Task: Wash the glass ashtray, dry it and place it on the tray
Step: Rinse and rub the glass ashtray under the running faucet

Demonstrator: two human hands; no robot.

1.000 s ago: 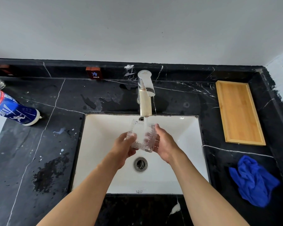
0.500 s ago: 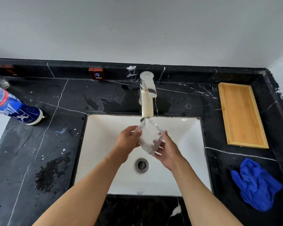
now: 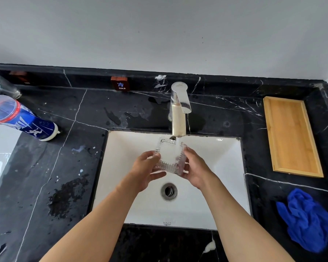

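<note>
Ashtray (image 3: 170,157) is hanging over the sink (image 3: 212,186) under the tap (image 3: 179,114), so running water is rinsing it. Left hand (image 3: 147,170) and right hand (image 3: 196,170) are gripping opposite sides. Its hollow is tilting up toward the stream; squarish, no clear long axis. Tray (image 3: 292,137) is waiting at the desk's right edge, cloth (image 3: 307,220) nearer.

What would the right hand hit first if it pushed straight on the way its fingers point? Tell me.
The right hand points up-left and already touches the glass ashtray. Beyond it, probably the left hand or the faucet; depth is unclear.
</note>
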